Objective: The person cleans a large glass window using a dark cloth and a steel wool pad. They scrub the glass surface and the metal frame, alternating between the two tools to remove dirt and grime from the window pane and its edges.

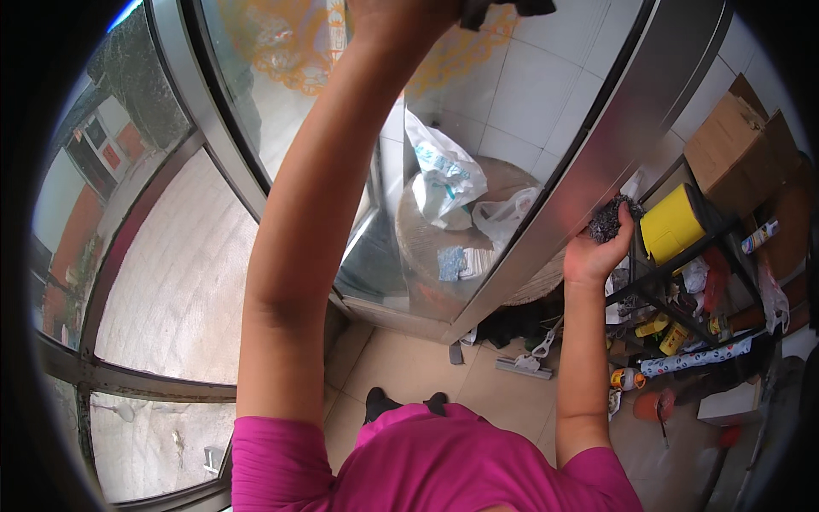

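Note:
My left hand (406, 16) is raised high against a glass door panel (377, 281) and is partly cut off by the top edge. A dark cloth (505, 11) sticks out beside it, apparently in its grip; the fingers are hidden. Yellow-orange decoration (281, 48) marks the glass near that arm. In my right hand (595, 253) is a grey metal scouring pad (611, 221), its thumb curled over the pad. That hand is beside the door's broad metal frame (550, 211), where a blurred reflection of it shows. Whether the pad touches the metal, I cannot tell.
Through the glass I see a round table (416, 237) with plastic bags (448, 176). A cluttered black rack (672, 307) stands right, holding a yellow container (672, 224) and cardboard box (729, 153). A squeegee-like tool (524, 368) lies on the tiled floor (435, 365).

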Available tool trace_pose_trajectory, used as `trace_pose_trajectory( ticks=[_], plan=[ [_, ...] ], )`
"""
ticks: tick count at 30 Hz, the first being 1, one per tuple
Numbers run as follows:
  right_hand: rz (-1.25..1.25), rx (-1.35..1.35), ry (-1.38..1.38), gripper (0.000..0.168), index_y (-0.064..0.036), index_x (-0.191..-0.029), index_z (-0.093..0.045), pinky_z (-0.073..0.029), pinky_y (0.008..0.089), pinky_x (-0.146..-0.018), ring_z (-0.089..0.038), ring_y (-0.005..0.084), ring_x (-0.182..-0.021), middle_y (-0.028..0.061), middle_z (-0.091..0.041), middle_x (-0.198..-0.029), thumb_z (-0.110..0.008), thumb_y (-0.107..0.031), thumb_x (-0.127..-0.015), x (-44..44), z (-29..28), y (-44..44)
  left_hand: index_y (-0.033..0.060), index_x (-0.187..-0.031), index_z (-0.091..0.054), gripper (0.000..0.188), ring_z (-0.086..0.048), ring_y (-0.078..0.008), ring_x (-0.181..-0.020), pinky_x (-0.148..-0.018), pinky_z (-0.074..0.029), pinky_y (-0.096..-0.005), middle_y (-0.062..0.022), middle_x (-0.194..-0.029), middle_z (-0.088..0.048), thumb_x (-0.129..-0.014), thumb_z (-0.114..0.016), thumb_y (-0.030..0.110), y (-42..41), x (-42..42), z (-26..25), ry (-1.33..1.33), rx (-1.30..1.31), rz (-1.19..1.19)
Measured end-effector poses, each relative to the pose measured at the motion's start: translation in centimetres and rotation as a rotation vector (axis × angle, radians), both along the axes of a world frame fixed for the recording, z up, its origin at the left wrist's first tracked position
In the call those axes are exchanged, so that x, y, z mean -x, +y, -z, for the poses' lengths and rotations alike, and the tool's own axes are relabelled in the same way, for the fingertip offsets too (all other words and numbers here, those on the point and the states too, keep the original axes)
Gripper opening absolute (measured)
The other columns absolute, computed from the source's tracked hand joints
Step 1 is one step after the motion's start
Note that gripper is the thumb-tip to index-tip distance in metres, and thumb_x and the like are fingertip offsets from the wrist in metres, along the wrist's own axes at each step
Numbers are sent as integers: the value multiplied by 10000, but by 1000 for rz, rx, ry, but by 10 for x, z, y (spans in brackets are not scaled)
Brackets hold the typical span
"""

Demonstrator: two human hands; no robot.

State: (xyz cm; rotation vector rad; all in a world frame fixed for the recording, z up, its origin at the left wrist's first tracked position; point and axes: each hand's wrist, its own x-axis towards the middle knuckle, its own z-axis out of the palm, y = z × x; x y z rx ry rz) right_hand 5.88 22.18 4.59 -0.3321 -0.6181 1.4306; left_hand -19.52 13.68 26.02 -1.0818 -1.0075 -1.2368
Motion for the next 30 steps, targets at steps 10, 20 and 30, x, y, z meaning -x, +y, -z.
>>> trace_pose_trajectory(
  ticks=[10,20,30],
  plan=[
    [-122,35,36,351,-88,-1178,-612,-464,380,-985,-591,210,-1117,39,-651,-1160,-609,-340,-934,2,-7,-1,234,-1206,-705,434,-479,-223,-1161,-1034,-347,-467,28,-1181,-579,-792,-605,148,-14,-14,332,7,492,-192],
    [-33,74,26,264,-118,-1088,-620,-493,360,-894,-624,198,-1013,21,-667,-1096,-591,-337,-944,15,-3,11,-56,-1556,-228,870,-362,-488,-1359,-1190,-205,-473,-300,-1500,-397,-728,-494,-51,-20,64,263,-646,-19,26],
    [-45,76,-18,388,-77,-1195,-623,-455,376,-965,-591,207,-1096,47,-651,-1173,-622,-360,-930,1,-5,10,195,-1241,-668,545,-513,-276,-1204,-997,-359,-454,-18,-1226,-625,-701,-702,263,33,-46,76,-55,-165,-74]
  ],
)
